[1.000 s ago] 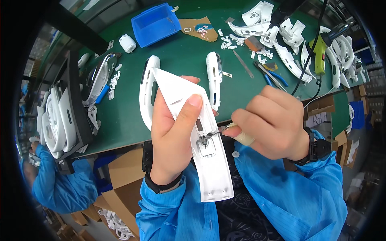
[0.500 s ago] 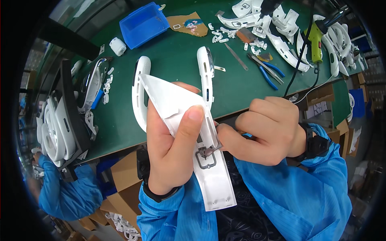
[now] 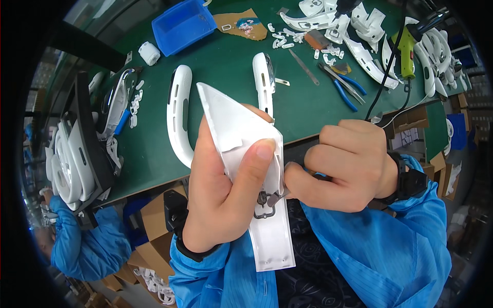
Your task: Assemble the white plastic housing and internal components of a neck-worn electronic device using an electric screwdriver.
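My left hand [image 3: 221, 195] is closed around a white plastic part [image 3: 272, 246], thumb lying across its inner face. The part has a pointed triangular top and a long lower strip, tilted over my lap. A dark rectangular ring [image 3: 265, 212] sits on that strip below my thumb. My right hand [image 3: 341, 169] is curled into a fist round a thin metal blade [image 3: 276, 198], most of it hidden by my fingers. The blade's tip reaches the ring's upper edge. Behind my left hand, a white U-shaped plastic piece [image 3: 178, 113] lies on the bench.
The green bench [image 3: 144, 164] carries a blue bin [image 3: 184, 28], blue-handled pliers [image 3: 343, 87], a flat metal strip [image 3: 304, 67], small white clips [image 3: 280, 41] and a green glue gun [image 3: 405, 56] with its cable. White parts [image 3: 74, 159] stack at left, near another person's blue sleeve [image 3: 92, 246].
The white part has turned more upright in my left hand, its pointed top shifting right and up. My right hand has moved slightly right, with the blade still at the ring.
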A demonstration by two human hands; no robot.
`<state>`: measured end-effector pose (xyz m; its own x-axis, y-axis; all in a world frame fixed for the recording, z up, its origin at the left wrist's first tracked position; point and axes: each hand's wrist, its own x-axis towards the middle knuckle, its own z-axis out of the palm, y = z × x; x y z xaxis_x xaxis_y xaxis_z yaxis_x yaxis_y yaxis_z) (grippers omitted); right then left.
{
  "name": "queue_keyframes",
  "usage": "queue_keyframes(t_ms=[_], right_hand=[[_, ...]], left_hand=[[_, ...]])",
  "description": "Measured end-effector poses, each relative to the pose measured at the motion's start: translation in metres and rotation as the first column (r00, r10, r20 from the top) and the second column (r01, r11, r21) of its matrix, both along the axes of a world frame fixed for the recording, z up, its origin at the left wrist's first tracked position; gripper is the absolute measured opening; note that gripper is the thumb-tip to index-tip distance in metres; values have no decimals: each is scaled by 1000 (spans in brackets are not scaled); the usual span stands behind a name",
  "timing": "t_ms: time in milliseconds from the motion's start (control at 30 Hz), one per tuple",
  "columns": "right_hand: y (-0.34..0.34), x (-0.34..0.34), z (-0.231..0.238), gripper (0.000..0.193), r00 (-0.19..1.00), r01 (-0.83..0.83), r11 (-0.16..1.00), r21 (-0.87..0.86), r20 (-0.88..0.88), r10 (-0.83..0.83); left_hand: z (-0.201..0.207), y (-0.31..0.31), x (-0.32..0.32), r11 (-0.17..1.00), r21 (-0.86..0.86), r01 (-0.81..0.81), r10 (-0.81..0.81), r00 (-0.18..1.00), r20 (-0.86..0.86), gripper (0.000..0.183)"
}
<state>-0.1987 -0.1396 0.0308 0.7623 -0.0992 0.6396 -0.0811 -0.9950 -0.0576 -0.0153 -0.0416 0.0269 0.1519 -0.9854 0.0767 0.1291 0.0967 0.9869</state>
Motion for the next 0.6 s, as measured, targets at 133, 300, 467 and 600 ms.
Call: queue_keyframes(t_ms=[133, 300, 467, 600], right_hand=[[-1, 1, -1, 16, 1000, -25, 1000, 12, -7, 25], [-3, 1, -2, 16, 998, -59, 998, 32, -26, 60], [-5, -3, 1, 26, 989, -129, 990, 60, -64, 133], [-5, -4, 1, 27, 987, -139, 987, 85, -70, 145]], left_hand=[[2, 0, 3, 1000, 19, 22, -24, 993, 113, 31], [5, 1, 3, 998, 48, 28, -34, 989, 144, 31], [5, 2, 0, 999, 33, 6, -11, 987, 161, 29], [6, 2, 2, 999, 40, 33, -40, 980, 194, 28]])
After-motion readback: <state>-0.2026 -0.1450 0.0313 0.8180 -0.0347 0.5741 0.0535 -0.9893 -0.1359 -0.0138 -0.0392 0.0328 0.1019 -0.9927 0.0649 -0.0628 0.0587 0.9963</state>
